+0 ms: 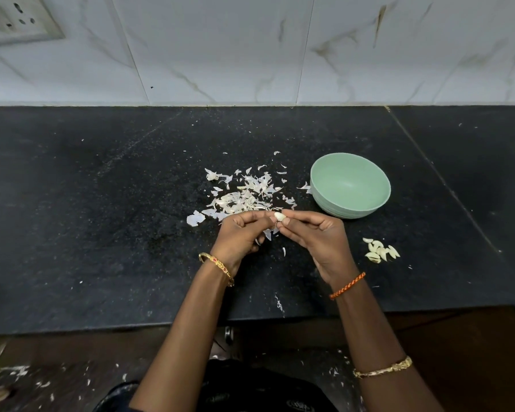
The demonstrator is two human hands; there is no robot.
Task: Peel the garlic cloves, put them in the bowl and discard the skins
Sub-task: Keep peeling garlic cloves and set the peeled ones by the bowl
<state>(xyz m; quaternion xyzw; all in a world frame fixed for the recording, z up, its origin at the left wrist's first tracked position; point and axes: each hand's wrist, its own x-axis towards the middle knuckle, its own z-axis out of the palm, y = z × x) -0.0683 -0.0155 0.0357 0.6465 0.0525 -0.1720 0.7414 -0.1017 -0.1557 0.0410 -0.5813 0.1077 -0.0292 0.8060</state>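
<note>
Over the dark worktop (101, 233), the left hand (238, 233) and right hand (315, 233) are together pinching one garlic clove (279, 216). One green bowl (350, 185) is sitting beyond; about seven cloves (379, 251) are lying right, skins (244, 194) scattered left.

No text, label, brand or number can be read anywhere. Faint oval marks on the dark cloth (268, 402) at the bottom edge are too blurred to make out.

Home kitchen, black stone counter (101, 203), marble-look wall tiles (220, 49), wall socket (15, 19)
</note>
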